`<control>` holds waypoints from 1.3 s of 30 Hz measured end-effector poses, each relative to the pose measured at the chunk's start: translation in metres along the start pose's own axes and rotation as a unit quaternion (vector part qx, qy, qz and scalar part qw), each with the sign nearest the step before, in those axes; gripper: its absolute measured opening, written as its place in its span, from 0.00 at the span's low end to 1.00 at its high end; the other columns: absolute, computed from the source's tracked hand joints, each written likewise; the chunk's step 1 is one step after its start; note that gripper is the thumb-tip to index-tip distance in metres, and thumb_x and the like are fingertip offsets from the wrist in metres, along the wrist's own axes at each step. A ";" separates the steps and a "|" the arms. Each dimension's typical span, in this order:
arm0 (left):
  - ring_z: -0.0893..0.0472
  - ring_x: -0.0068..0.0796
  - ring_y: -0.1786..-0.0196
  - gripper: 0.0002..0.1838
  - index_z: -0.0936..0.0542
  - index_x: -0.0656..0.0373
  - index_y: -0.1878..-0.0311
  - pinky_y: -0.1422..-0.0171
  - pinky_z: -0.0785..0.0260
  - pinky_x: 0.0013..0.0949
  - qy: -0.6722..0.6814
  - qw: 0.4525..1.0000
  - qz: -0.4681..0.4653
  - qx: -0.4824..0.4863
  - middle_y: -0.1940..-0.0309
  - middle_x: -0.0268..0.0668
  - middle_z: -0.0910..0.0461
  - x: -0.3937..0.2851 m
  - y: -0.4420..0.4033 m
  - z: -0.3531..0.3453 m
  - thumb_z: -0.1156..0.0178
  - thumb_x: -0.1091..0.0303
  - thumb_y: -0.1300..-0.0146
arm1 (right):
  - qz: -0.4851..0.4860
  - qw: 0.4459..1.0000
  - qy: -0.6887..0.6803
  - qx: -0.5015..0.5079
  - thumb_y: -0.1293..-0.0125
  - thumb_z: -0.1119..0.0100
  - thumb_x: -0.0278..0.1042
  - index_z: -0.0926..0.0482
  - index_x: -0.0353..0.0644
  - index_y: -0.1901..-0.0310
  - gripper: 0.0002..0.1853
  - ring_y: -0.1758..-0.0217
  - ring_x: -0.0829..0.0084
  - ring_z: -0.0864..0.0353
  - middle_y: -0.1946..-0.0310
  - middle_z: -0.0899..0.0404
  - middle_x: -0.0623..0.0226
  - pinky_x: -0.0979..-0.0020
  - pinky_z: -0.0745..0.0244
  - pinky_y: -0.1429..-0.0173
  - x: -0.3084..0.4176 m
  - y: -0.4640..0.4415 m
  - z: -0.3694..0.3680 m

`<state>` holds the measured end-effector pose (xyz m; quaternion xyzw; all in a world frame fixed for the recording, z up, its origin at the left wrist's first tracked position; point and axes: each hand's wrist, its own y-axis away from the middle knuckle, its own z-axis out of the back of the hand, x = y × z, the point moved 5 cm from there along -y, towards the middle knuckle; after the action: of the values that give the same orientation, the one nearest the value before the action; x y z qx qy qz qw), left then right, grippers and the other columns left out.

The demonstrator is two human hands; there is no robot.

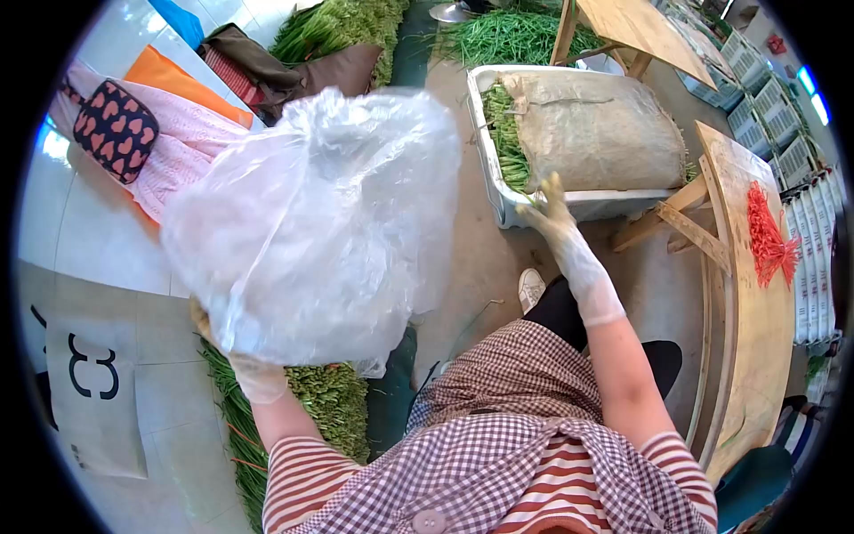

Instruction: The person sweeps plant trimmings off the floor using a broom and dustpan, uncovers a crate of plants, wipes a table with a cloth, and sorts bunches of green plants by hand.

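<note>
My left hand (218,343), in a pale glove, is closed on a large clear plastic sheet (338,214) that billows up in front of me and hides most of the fingers. On the right, my gloved right hand (551,214) reaches out with its fingers spread, at the near edge of a white crate (605,206). Green stalks (504,142) fill that crate, and a beige sack cloth (596,129) covers most of them. Below the plastic lies a pile of green stalks (329,400), partly hidden by my left arm.
A wooden table (756,347) with red ties (769,236) stands at the right. More greens (507,37) lie beyond the crate. At the upper left are a heart-patterned pouch (116,131) and brown cloth (338,73); a white bag (96,405) lies lower left.
</note>
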<state>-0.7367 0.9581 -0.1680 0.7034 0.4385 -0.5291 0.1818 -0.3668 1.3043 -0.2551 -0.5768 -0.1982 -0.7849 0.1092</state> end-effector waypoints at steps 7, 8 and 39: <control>0.25 0.37 0.48 0.24 0.27 0.68 0.50 0.39 0.35 0.37 -0.299 0.933 0.192 -0.054 0.52 0.43 0.24 0.020 0.017 0.036 0.36 0.63 0.46 | 0.087 0.996 0.018 0.012 0.47 0.32 0.44 0.21 0.36 0.54 0.23 0.55 0.65 0.21 0.60 0.18 0.59 0.68 0.29 0.48 0.107 -0.016 -0.063; 0.26 0.36 0.46 0.25 0.28 0.68 0.47 0.37 0.38 0.37 -0.498 0.852 0.162 0.000 0.52 0.44 0.24 0.013 0.022 0.031 0.37 0.62 0.45 | 0.120 0.992 0.028 -0.035 0.47 0.33 0.44 0.21 0.36 0.54 0.23 0.56 0.64 0.21 0.60 0.18 0.58 0.67 0.29 0.49 0.106 -0.021 -0.057; 0.24 0.34 0.51 0.26 0.28 0.63 0.45 0.44 0.31 0.31 -0.192 0.981 0.016 -0.037 0.52 0.41 0.23 -0.029 -0.086 -0.061 0.36 0.63 0.46 | -0.064 0.998 -0.024 0.003 0.50 0.28 0.33 0.24 0.33 0.55 0.22 0.67 0.68 0.19 0.64 0.18 0.59 0.67 0.20 0.62 0.041 0.013 0.017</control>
<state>-0.7727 1.0370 -0.1009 0.5885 0.4035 -0.6345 0.2971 -0.3599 1.3024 -0.2092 -0.5815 -0.2395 -0.7755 0.0556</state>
